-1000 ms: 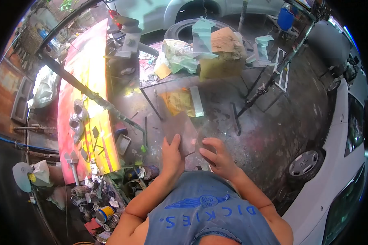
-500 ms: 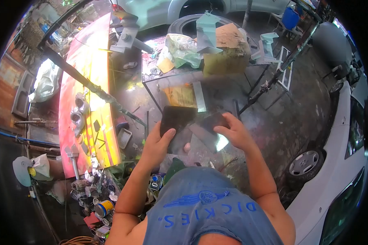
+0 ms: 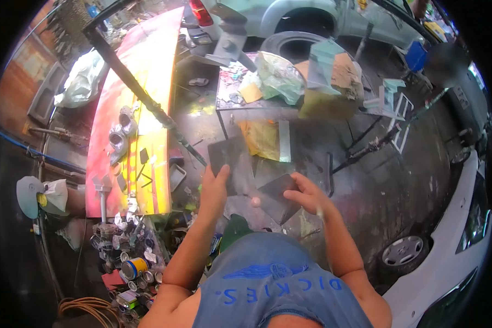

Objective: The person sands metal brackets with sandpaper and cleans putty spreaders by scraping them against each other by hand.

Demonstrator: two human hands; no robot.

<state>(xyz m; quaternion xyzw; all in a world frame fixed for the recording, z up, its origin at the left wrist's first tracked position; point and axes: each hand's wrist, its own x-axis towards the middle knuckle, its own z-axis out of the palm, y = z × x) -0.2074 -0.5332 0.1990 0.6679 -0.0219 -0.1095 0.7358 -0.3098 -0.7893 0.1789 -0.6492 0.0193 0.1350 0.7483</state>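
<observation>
My left hand [image 3: 214, 190] is closed on a dark, flat rectangular sheet [image 3: 224, 155], with the thumb across its lower edge. Opposite it, my right hand [image 3: 307, 194] pinches a second dark flat sheet [image 3: 277, 200] by its right side. This one is tilted, one corner pointing down. A gap separates the two sheets, and both are held up in front of my body above the floor. What they are made of I cannot make out. A small pinkish round shape [image 3: 255, 202] shows beside the right sheet's left corner.
A long red and yellow panel [image 3: 106, 131] stretches along the left. Ahead stands a cluttered table [image 3: 229, 104] bearing plastic and a cardboard box [image 3: 328, 103]. Cans [image 3: 134, 268] crowd the lower left. A white car [image 3: 448, 218] stands at right, and metal posts [image 3: 142, 95] cross the view.
The view has shifted, so the surroundings appear farther right. The sheet in my right hand has turned to show more of its dark face and sits lower. Both hands keep their hold.
</observation>
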